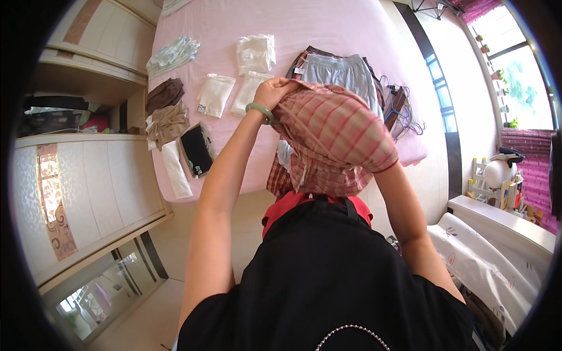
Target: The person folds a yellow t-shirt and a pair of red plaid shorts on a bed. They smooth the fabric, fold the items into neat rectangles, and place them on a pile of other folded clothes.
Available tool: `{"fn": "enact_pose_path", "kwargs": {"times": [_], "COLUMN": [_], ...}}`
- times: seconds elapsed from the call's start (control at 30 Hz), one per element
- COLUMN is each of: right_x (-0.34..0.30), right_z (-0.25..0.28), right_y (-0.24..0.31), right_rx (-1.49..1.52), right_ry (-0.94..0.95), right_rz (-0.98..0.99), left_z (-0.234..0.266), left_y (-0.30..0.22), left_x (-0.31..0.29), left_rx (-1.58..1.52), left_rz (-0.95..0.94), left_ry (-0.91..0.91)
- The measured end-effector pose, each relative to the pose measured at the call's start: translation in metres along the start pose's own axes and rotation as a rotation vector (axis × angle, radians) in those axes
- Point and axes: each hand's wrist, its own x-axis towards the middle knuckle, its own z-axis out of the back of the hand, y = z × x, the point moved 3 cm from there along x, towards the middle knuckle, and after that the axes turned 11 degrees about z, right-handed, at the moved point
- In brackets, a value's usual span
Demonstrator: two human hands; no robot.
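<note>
A pink and beige plaid garment (pixel 333 126) hangs in front of me above the bed's near edge. My left hand (pixel 274 93), with a green bangle on the wrist, pinches its upper left edge. My right forearm (pixel 404 205) runs up into the cloth, and the right hand is hidden inside it, so its fingers do not show. Lower folds of plaid cloth hang by my waist, with a darker red checked cloth (pixel 280 177) at their left. Just beyond lie light grey shorts (pixel 339 73) on top of darker clothes.
White folded cloths (pixel 256 54) lie on the pink bed sheet (pixel 205 17). Along the bed's left side are a pale blue bundle (pixel 174 55), brown garments (pixel 168 120) and a black packet (pixel 197 151). Hangers (pixel 399 114) lie right; a cabinet (pixel 88 193) stands left.
</note>
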Motion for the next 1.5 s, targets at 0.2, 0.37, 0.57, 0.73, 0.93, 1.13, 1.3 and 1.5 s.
{"fn": "enact_pose_path", "kwargs": {"times": [0.2,0.37,0.57,0.73,0.93,1.13,1.3,1.5], "right_x": [0.036,0.037,0.027,0.014,-0.034,-0.053,-0.063,-0.12], "right_z": [0.022,0.026,0.027,0.005,-0.034,0.003,0.022,0.072], "right_y": [0.017,0.014,0.021,0.054,0.022,-0.027,-0.041,-0.123], "right_rx": [0.104,0.158,0.177,0.066,-0.272,-0.591,0.013,1.408], "right_ry": [-0.222,-0.304,-0.292,-0.008,0.142,0.267,0.185,-0.072], "right_rz": [0.048,0.049,0.046,0.084,0.314,0.313,0.146,-0.418], "left_z": [-0.009,-0.035,-0.032,0.01,0.082,0.082,0.098,0.179], "left_y": [-0.048,-0.02,0.006,-0.04,-0.057,-0.076,-0.074,-0.078], "left_x": [-0.07,-0.075,-0.056,-0.03,0.028,0.012,0.011,-0.006], "left_rx": [0.025,0.075,-0.597,-0.854,-0.701,-0.822,-0.767,-0.736], "left_rz": [-0.289,0.34,0.367,0.185,-0.108,-0.103,-0.029,-0.074], "left_ry": [-0.402,0.092,0.488,0.273,-0.168,-0.252,-0.46,-0.618]}}
